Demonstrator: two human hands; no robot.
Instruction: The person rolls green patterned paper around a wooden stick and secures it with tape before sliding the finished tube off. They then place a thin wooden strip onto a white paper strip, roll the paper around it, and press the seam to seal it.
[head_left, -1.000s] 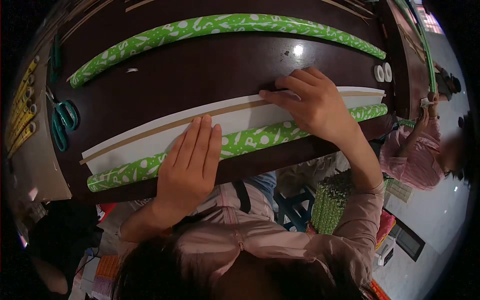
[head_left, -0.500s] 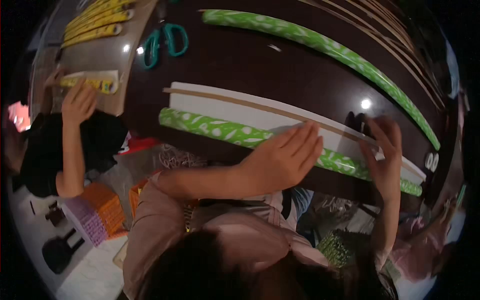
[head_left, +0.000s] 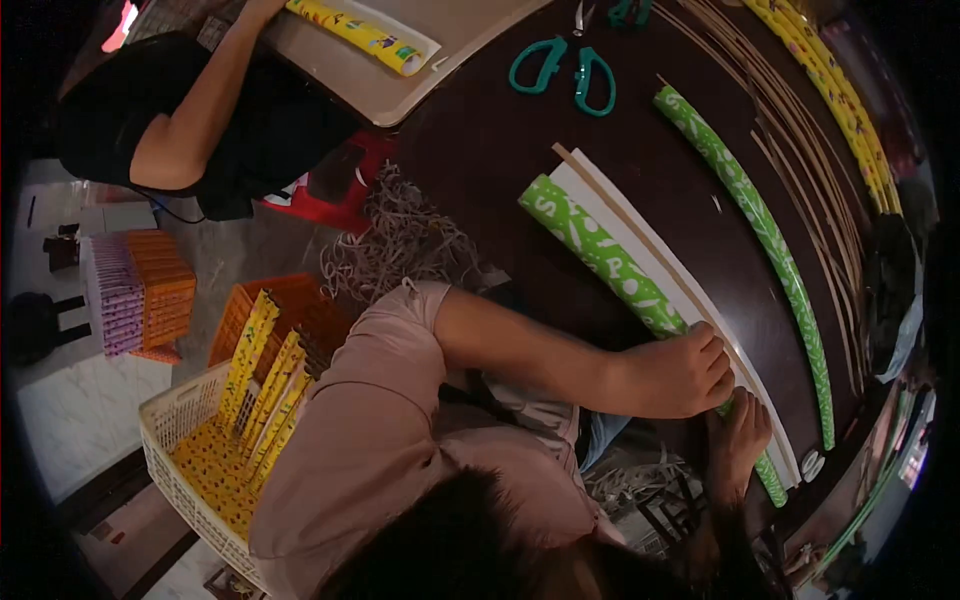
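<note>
A long green wrapping paper roll (head_left: 600, 245) with white print lies slantwise on the dark table, its white inner side (head_left: 640, 245) partly unrolled along the far edge. A narrow brown strip (head_left: 625, 207) runs lengthwise on that white side. My left hand (head_left: 685, 372) is closed over the roll past its middle, fingers curled. Just nearer the roll's lower end, my right hand (head_left: 742, 435) is closed on it too, close beside the left. Both thumbs are mostly hidden.
Beyond lie a second green roll (head_left: 750, 200), teal-handled scissors (head_left: 562, 72), thin brown strips (head_left: 800, 190) and yellow rolls (head_left: 825, 85). A white basket (head_left: 165, 440) with yellow rolls stands left. Another person's arm (head_left: 205, 115) reaches to a yellow roll (head_left: 365, 38) on the adjoining table (head_left: 460, 40).
The view has turned, so the table appears slanted. My left hand has gone from flat on the sheet to curled on the roll; my right hand has left the far edge and closed beside it.
</note>
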